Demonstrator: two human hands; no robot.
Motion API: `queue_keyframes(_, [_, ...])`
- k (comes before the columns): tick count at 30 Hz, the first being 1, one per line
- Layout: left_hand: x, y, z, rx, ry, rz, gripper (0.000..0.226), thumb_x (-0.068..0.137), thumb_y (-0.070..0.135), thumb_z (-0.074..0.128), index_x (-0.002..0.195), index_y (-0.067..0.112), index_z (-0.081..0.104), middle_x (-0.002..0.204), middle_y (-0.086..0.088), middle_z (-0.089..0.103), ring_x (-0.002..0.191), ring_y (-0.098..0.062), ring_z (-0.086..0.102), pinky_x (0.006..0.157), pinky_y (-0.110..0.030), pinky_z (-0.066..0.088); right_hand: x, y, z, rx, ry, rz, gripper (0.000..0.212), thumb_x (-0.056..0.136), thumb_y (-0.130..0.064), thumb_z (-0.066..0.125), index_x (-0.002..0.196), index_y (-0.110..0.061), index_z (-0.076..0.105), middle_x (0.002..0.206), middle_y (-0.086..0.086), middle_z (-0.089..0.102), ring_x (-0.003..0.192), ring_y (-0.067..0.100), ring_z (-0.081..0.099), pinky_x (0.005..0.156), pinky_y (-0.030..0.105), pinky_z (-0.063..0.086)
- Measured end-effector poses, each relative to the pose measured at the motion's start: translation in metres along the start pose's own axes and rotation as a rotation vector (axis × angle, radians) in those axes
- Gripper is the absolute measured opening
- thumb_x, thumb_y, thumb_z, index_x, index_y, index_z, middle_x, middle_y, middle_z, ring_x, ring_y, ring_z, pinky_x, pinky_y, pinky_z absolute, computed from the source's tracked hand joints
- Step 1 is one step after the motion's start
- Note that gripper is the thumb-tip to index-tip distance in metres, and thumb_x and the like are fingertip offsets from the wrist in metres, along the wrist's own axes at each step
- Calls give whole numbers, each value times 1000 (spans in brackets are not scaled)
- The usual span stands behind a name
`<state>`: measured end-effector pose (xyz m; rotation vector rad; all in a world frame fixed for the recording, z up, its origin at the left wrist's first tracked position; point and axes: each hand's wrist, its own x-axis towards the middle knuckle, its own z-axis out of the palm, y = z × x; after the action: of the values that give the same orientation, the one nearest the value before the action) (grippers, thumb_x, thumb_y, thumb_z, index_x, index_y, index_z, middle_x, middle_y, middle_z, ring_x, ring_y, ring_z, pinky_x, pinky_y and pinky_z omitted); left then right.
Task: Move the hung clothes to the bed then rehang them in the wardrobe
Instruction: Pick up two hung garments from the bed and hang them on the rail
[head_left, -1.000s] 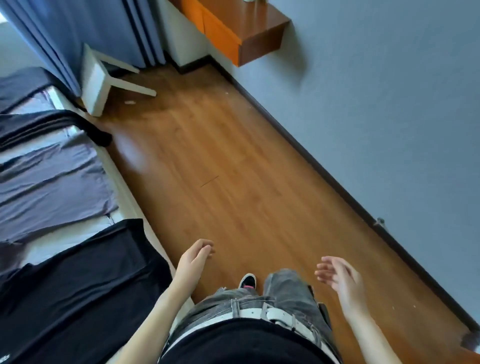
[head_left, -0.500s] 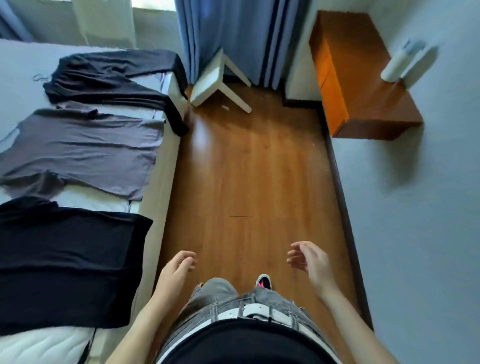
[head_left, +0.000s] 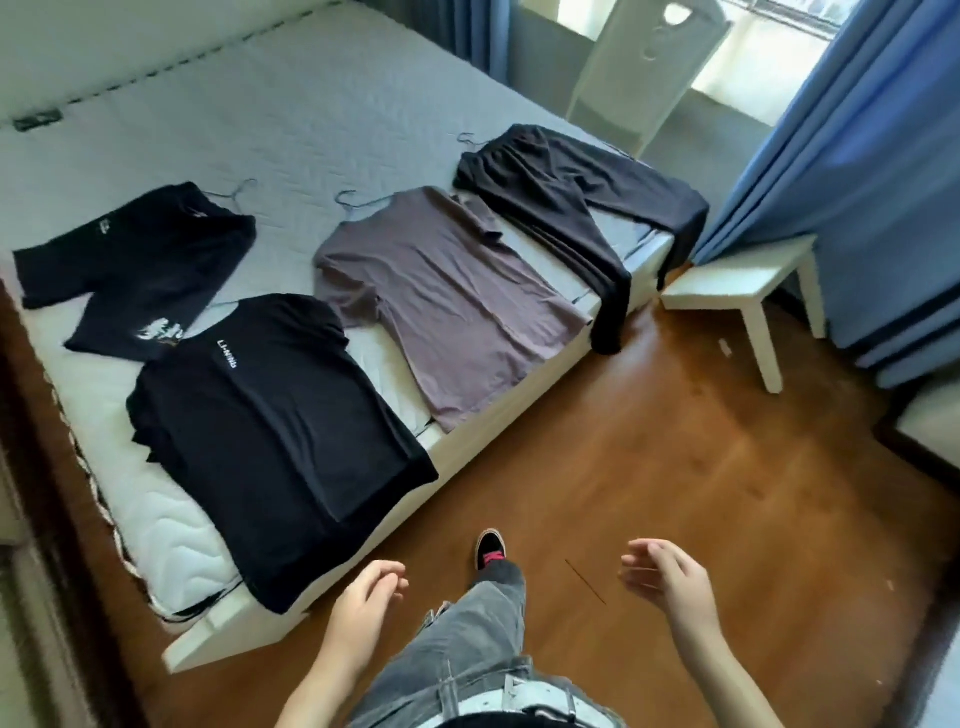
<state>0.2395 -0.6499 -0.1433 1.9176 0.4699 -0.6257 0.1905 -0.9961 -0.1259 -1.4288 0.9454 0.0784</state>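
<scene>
Person stands on the wooden floor (head_left: 675, 467) at the near right side of the bed (head_left: 291, 104), both hands out front at waist level and holding nothing. Left hand (head_left: 363, 597) loose with fingers lightly curled, right hand (head_left: 670, 582) loose too, fingers half bent, palm turned inward. Four garments lie flat on the grey quilted mattress, each with a wire hanger hook poking out at the collar. Black T-shirt with white lettering (head_left: 270, 431) is nearest, its hem drooping over the bed edge. Black printed T-shirt (head_left: 140, 265) lies far left, its hem tucked under the nearest shirt's collar. Grey-brown T-shirt (head_left: 447, 296) sits in the middle, reaching the bed edge. Black long-sleeved top (head_left: 561, 202) is furthest right, one sleeve hanging over the side toward the floor. White low table (head_left: 748, 280) stands just beside the bed's far right corner, blue curtain (head_left: 857, 156) behind it, white chair (head_left: 644, 67) by the window at the far side. Grey jeans (head_left: 467, 639), white belt (head_left: 519, 701) and one black shoe (head_left: 489, 548) show below. Wardrobe not in view
</scene>
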Motion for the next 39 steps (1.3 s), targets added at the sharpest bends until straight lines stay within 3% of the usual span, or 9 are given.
queue_keyframes(10, [114, 120, -32, -181, 179, 27, 23, 98, 19, 49, 96, 27, 70, 93, 1, 72, 91, -13, 67, 84, -29, 52, 142, -157, 130, -113, -317, -95, 28, 100, -6, 42, 92, 3, 67, 78, 21, 67, 68, 27, 65, 61, 29, 58])
queue_keyframes(17, [187, 168, -55, -282, 373, -68, 21, 98, 19, 49, 98, 26, 68, 96, 1, 72, 94, -9, 66, 89, -27, 51, 248, -245, 260, -262, -596, -125, 27, 97, 2, 40, 83, 3, 64, 66, 13, 66, 53, 16, 64, 49, 21, 52])
queue_keyframes(23, [250, 199, -88, -401, 540, -160, 18, 97, 22, 52, 99, 29, 68, 98, 4, 72, 98, -5, 66, 82, -15, 48, 323, -291, 391, -435, -808, -187, 28, 97, 3, 41, 85, 3, 65, 69, 16, 66, 59, 27, 64, 56, 27, 55])
queue_keyframes(28, [327, 193, -139, -400, 596, -194, 16, 96, 28, 53, 100, 34, 68, 102, 10, 71, 101, -2, 64, 81, -13, 45, 367, -298, 515, -529, -917, -272, 29, 97, 5, 42, 82, 2, 67, 68, 14, 66, 62, 25, 62, 58, 26, 55])
queue_keyframes(33, [447, 142, -195, -354, 596, -191, 14, 94, 32, 56, 101, 37, 66, 103, 13, 69, 96, 8, 60, 79, -12, 46, 433, -249, 638, -616, -870, -392, 23, 94, -2, 49, 87, -9, 69, 80, 13, 70, 71, 26, 65, 62, 25, 55])
queue_keyframes(36, [537, 100, -230, -238, 596, -156, 15, 92, 31, 58, 105, 34, 65, 103, 14, 66, 96, 6, 60, 86, -15, 47, 477, -207, 711, -711, -827, -551, 21, 92, -7, 53, 95, -21, 68, 92, 0, 71, 84, 24, 67, 77, 36, 54])
queue_keyframes(39, [624, 67, -266, -44, 616, -111, 23, 91, 34, 58, 113, 28, 63, 106, 17, 62, 100, 2, 57, 93, -20, 45, 522, -172, 774, -762, -758, -762, 24, 92, -3, 52, 109, -12, 67, 106, 2, 67, 96, 20, 62, 89, 33, 47])
